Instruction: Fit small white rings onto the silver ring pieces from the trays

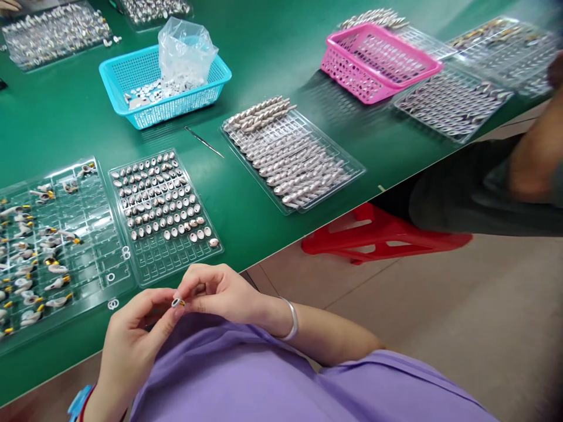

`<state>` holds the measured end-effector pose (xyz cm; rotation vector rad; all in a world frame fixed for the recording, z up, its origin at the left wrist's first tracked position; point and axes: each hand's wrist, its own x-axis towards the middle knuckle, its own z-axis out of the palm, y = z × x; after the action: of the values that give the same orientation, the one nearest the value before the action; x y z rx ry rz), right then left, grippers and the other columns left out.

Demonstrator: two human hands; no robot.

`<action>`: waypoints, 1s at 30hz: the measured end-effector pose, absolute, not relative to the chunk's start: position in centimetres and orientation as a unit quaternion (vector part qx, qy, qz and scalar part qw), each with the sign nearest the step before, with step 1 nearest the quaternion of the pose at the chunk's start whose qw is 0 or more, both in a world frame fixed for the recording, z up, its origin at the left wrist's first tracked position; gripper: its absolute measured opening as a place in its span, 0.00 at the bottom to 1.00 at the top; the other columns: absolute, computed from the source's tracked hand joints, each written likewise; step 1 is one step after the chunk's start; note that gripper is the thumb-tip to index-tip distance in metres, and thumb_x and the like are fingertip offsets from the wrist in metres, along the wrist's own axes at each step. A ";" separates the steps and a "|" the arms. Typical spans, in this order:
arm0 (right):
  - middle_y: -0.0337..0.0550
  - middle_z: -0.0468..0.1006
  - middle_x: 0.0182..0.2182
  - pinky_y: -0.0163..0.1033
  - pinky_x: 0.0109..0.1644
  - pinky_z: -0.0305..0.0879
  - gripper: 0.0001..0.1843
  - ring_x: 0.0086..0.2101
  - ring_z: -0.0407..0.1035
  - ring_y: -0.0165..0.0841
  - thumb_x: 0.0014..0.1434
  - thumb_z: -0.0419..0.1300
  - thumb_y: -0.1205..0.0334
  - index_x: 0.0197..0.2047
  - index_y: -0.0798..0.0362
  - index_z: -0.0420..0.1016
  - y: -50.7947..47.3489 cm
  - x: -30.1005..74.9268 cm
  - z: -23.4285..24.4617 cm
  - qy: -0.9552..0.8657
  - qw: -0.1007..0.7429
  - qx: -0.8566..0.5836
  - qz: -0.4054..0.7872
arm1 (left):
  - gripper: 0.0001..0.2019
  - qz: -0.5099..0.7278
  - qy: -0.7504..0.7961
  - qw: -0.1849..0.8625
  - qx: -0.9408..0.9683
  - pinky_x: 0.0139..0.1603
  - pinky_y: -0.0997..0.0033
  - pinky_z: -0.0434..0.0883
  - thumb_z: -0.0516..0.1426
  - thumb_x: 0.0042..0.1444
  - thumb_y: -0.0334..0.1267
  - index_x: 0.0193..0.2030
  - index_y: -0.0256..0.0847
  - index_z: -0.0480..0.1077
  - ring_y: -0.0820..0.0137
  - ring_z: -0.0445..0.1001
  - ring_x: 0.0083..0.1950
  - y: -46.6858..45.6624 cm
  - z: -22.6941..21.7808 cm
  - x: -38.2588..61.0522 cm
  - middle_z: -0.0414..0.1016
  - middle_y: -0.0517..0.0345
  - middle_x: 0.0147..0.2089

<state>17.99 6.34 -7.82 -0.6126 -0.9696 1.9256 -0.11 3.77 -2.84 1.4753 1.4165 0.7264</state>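
Close to my body, below the table's front edge, my left hand (132, 334) and my right hand (217, 293) meet fingertip to fingertip. Between them they pinch one small silver part with a yellow-and-dark end (178, 302). A silver bangle sits on my right wrist. Just above the hands lies a clear tray (176, 261) with rows of small silver oval pieces. To its left a second clear tray (92, 234) holds several white-and-yellow parts.
The green table (272, 53) carries a blue basket (220, 73) with a plastic bag, thin tweezers (203, 142), a tray of long silver parts (352, 170), a pink basket (352, 76) and more trays. Another person's arm (534, 158) is at the right. A red stool (378, 234) stands below.
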 end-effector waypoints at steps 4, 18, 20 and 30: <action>0.37 0.70 0.31 0.32 0.38 0.67 0.03 0.31 0.68 0.25 0.55 0.66 0.67 0.36 0.54 0.80 6.3 18.2 -7.9 -0.476 0.459 -0.274 0.698 | 0.07 0.295 0.559 0.376 0.677 0.33 0.82 0.75 0.62 0.56 0.34 0.41 0.45 0.79 0.73 0.80 0.32 3.4 -3.0 -0.2 0.83 0.61 0.36; 0.39 0.71 0.32 0.33 0.40 0.66 0.10 0.34 0.65 0.28 0.58 0.66 0.60 0.37 0.56 0.71 7.4 20.8 -3.4 -0.722 0.325 -0.296 0.535 | 0.07 0.282 0.507 0.205 0.788 0.36 0.78 0.75 0.61 0.55 0.28 0.40 0.41 0.77 0.70 0.81 0.33 3.3 -2.3 0.6 0.83 0.56 0.36; 0.39 0.72 0.32 0.33 0.39 0.66 0.08 0.32 0.66 0.28 0.59 0.65 0.62 0.36 0.55 0.71 7.2 20.6 -3.5 -0.731 0.325 -0.311 0.513 | 0.08 0.278 0.511 0.191 0.791 0.38 0.77 0.75 0.62 0.55 0.28 0.41 0.41 0.77 0.69 0.81 0.34 3.3 -2.5 0.6 0.83 0.55 0.37; 0.45 0.78 0.35 0.34 0.42 0.72 0.04 0.36 0.72 0.31 0.61 0.59 0.71 0.40 0.56 0.73 6.5 20.0 -5.2 -0.769 0.373 -0.326 0.404 | 0.08 0.265 0.523 0.199 0.786 0.40 0.78 0.74 0.61 0.57 0.29 0.44 0.40 0.77 0.71 0.81 0.36 3.2 -2.7 0.7 0.83 0.55 0.39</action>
<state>20.03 6.52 -5.23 -0.8353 -1.9692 1.0348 0.68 3.20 -2.70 2.1973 1.4619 0.7416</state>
